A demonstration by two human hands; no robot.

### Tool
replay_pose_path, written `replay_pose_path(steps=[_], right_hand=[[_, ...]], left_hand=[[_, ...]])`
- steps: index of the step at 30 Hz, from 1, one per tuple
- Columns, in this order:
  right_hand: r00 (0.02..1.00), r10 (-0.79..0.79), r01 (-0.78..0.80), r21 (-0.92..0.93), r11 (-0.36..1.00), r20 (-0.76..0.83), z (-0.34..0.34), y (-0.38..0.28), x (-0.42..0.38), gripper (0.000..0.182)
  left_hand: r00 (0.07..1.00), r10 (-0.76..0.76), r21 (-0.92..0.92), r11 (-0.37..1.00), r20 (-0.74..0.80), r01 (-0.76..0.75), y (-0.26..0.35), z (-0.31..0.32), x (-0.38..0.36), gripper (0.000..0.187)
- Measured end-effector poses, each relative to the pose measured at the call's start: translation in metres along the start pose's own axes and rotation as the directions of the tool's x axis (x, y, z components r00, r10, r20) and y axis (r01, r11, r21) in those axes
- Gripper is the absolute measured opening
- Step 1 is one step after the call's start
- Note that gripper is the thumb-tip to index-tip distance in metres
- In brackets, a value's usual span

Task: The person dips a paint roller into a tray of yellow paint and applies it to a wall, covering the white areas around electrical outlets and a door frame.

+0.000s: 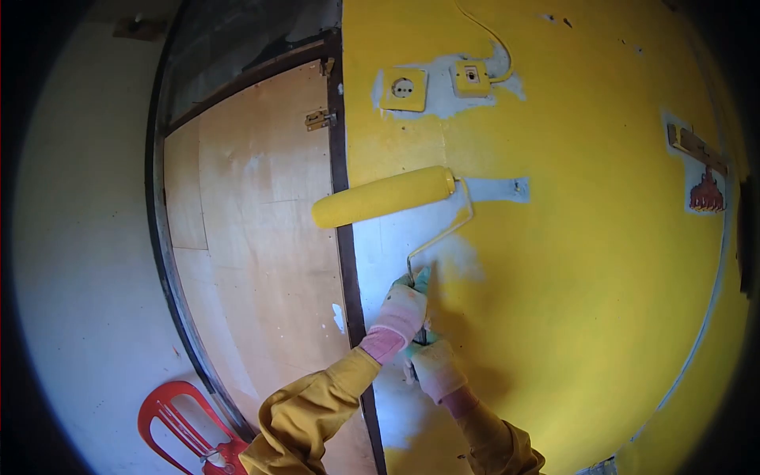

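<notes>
A paint roller (384, 196) with a yellow sleeve and a bent wire frame is raised against the wall, its left end overlapping the dark door frame in view. My left hand (402, 310), in a pale glove with green fingertips, is wrapped round the upper part of the handle. Below and to the right, my right hand (437, 370), gloved alike, grips the lower handle. Behind them the wall (570, 277) is yellow, with a whitish unpainted strip beside the door frame and a pale patch right of the roller.
A wooden door (253, 214) with a latch (320, 119) stands left of the wall. Higher up are a socket (403, 89) and a second outlet (472, 77) with a cable. A red plastic chair (178, 423) is at lower left; a wooden rack (697, 148) hangs at right.
</notes>
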State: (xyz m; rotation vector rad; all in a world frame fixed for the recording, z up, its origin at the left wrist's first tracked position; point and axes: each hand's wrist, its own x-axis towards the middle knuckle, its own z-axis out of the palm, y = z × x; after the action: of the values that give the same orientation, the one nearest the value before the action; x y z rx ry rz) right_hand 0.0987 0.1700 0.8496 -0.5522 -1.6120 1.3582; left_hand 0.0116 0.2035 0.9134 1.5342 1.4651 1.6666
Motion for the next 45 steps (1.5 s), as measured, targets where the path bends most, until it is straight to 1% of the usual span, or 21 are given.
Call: replay_pose_path(steps=[2, 6, 8, 10, 11, 12, 13, 14, 17, 18, 20, 22, 24, 25, 27, 28, 30, 33, 40, 42, 45], right_hand=[[0.999, -0.001, 0.01, 0.203, 0.979, -0.044, 0.012, -0.009, -0.003, 0.01], [0.998, -0.025, 0.037, 0.25, 0.968, -0.05, 0.025, -0.015, -0.005, 0.015], [0.958, -0.286, 0.281, -0.15, 0.948, -0.019, 0.027, -0.026, -0.009, 0.022], [0.949, -0.303, 0.304, 0.003, 0.953, 0.084, 0.02, -0.023, 0.004, 0.025], [0.987, -0.162, 0.158, 0.154, 0.975, 0.009, 0.023, -0.034, 0.006, 0.025], [0.999, -0.011, 0.024, 0.31, 0.951, -0.044, 0.023, -0.041, 0.009, 0.025], [0.998, -0.036, 0.05, 0.28, 0.959, -0.055, 0.022, -0.043, 0.014, 0.024], [0.997, -0.041, 0.057, 0.268, 0.962, -0.066, 0.025, -0.047, 0.019, 0.024], [0.963, 0.033, 0.023, 0.204, 0.979, -0.266, 0.035, -0.066, 0.035, 0.023], [0.952, 0.026, 0.03, 0.18, 0.983, -0.303, 0.037, -0.073, 0.042, 0.021], [0.929, 0.013, 0.038, 0.13, 0.991, -0.371, 0.04, -0.083, 0.057, 0.016], [0.909, -0.012, 0.068, 0.12, 0.991, -0.417, 0.043, -0.084, 0.067, 0.013], [0.894, -0.019, 0.058, 0.073, 0.996, -0.448, 0.053, -0.077, 0.063, 0.012], [0.889, -0.021, 0.059, 0.069, 0.996, -0.458, 0.057, -0.069, 0.059, 0.012], [0.856, 0.045, -0.018, 0.059, 0.998, -0.515, 0.065, -0.049, 0.051, 0.012], [0.852, 0.04, -0.014, 0.054, 0.998, -0.522, 0.066, -0.048, 0.054, 0.012], [0.877, 0.027, 0.06, 0.164, 0.985, -0.48, 0.064, -0.05, 0.062, 0.011], [0.868, -0.039, 0.1, 0.096, 0.99, -0.495, 0.056, -0.063, 0.079, 0.017], [0.79, -0.022, -0.001, -0.037, 0.999, -0.613, 0.062, -0.042, 0.059, 0.014], [0.788, 0.009, 0.066, 0.098, 0.993, -0.615, 0.06, -0.054, 0.068, 0.013], [0.808, -0.072, 0.117, 0.04, 0.992, -0.585, 0.047, -0.061, 0.081, 0.014]], left_hand=[[1.0, 0.016, -0.025, 1.0, 0.001, -0.016, 0.006, -0.007, -0.004, 0.031], [0.938, 0.325, 0.046, 0.942, 0.122, -0.333, 0.007, -0.017, -0.005, 0.034], [0.888, 0.418, 0.04, 0.901, 0.191, -0.433, 0.014, -0.018, -0.001, 0.035], [0.545, 0.816, 0.196, 0.512, 0.193, -0.836, 0.018, -0.013, 0.008, 0.031], [0.543, 0.818, 0.182, 0.514, 0.188, -0.838, 0.021, -0.012, 0.013, 0.031], [0.414, 0.891, 0.35, 0.333, 0.187, -0.876, 0.026, -0.01, 0.02, 0.029], [0.274, 0.939, 0.505, 0.136, 0.21, -0.852, 0.03, -0.01, 0.026, 0.027], [0.266, 0.943, 0.495, 0.136, 0.202, -0.858, 0.033, -0.011, 0.033, 0.027], [0.574, 0.732, 0.298, 0.491, 0.368, -0.818, 0.046, -0.014, 0.052, 0.025], [0.562, 0.739, 0.282, 0.487, 0.371, -0.826, 0.053, -0.015, 0.062, 0.025], [0.75, 0.522, 0.095, 0.792, 0.407, -0.603, 0.067, -0.016, 0.079, 0.022], [0.714, 0.522, 0.048, 0.791, 0.466, -0.61, 0.073, -0.026, 0.086, 0.03], [0.623, 0.535, 0.397, 0.485, 0.57, -0.78, 0.078, -0.042, 0.067, 0.032], [0.616, 0.539, 0.386, 0.485, 0.574, -0.785, 0.064, -0.039, 0.066, 0.032], [0.475, 0.804, 0.333, 0.365, 0.357, -0.869, 0.023, -0.027, 0.062, 0.022], [0.469, 0.808, 0.326, 0.363, 0.356, -0.873, 0.028, -0.029, 0.063, 0.022], [0.553, 0.552, 0.381, 0.403, 0.624, -0.832, 0.051, -0.039, 0.066, 0.034], [0.543, 0.599, 0.472, 0.291, 0.589, -0.832, 0.074, -0.043, 0.078, 0.038], [0.508, 0.744, 0.305, 0.409, 0.434, -0.86, 0.028, -0.025, 0.058, 0.044], [0.536, 0.656, 0.304, 0.442, 0.531, -0.844, 0.046, -0.022, 0.075, 0.047], [0.554, 0.543, 0.33, 0.459, 0.631, -0.825, 0.082, -0.049, 0.07, 0.042]])
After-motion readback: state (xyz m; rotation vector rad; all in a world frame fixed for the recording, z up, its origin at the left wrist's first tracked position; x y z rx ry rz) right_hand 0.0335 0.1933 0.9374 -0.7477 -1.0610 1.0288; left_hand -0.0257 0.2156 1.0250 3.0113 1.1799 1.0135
